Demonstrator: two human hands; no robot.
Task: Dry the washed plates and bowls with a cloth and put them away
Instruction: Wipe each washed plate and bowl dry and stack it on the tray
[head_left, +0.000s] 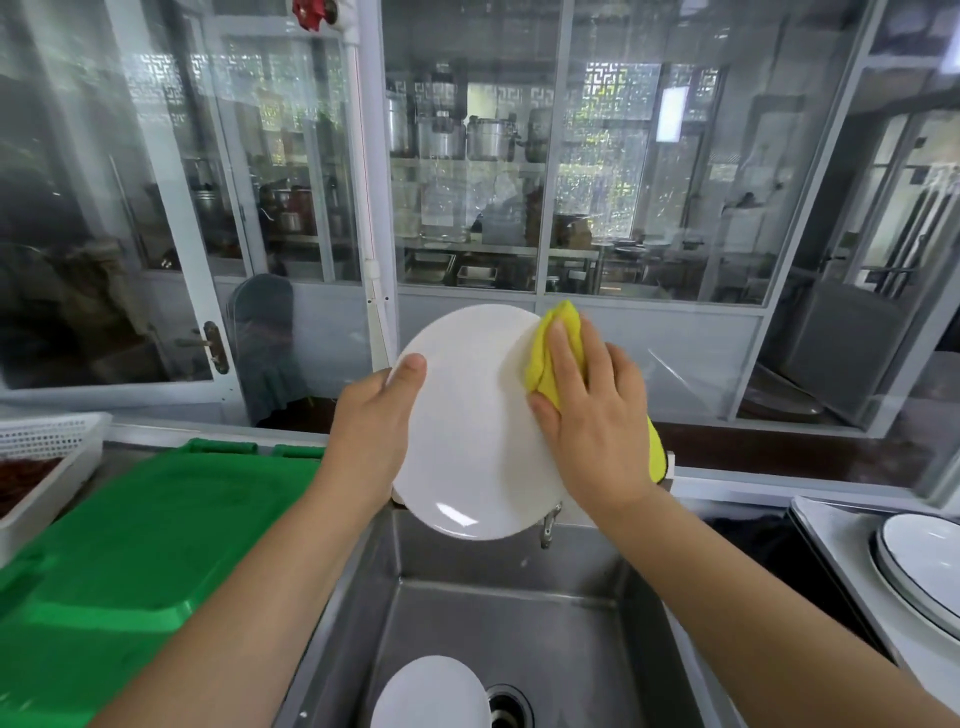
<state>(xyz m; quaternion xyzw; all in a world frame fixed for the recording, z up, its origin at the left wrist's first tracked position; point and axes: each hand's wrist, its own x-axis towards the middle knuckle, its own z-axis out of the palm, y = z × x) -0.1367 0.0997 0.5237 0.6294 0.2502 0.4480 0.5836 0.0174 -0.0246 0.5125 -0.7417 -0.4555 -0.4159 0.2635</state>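
Nearest us, one white plate (431, 693) lies in the steel sink (519, 613) beside the drain. Above the sink's far edge we hold a second white plate (467, 421) upright: our left hand (371, 421) grips its left rim, thumb on the face. Our right hand (592, 410) presses one yellow cloth (558, 338) flat-fingered against its right side. Two dark-rimmed bowls (919, 561) sit stacked at the table's right edge; one green tray (130, 545) lies left.
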